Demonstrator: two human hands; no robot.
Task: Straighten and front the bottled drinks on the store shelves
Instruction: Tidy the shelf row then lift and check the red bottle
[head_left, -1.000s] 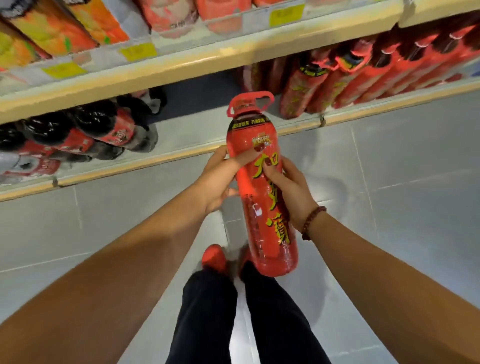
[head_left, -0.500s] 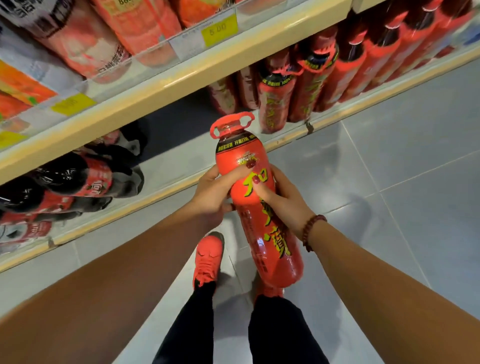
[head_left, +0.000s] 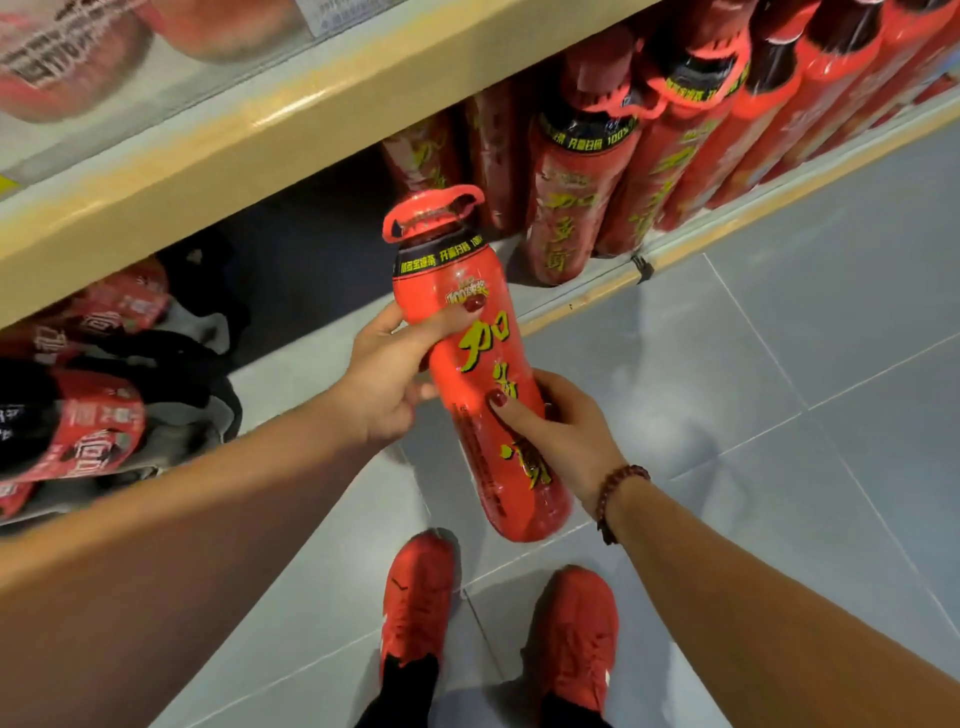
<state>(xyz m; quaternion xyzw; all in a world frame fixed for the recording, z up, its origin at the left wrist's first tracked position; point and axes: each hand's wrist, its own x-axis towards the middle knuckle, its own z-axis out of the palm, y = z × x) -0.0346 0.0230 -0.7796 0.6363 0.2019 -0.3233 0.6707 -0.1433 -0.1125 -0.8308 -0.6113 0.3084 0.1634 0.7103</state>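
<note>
Gripping red bottle: left hand upper, right hand lower.

- Bottom shelf: red bottles standing packed at right, cola bottles at left, the two groups well apart.
- Upper shelf: bottles behind clear rail.
- Floor: grey tiles, two red shoes on it.

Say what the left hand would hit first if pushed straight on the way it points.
The left hand grips the held bottle; beyond it, probably the front shelved bottle comes first, though depth is unclear.
</note>
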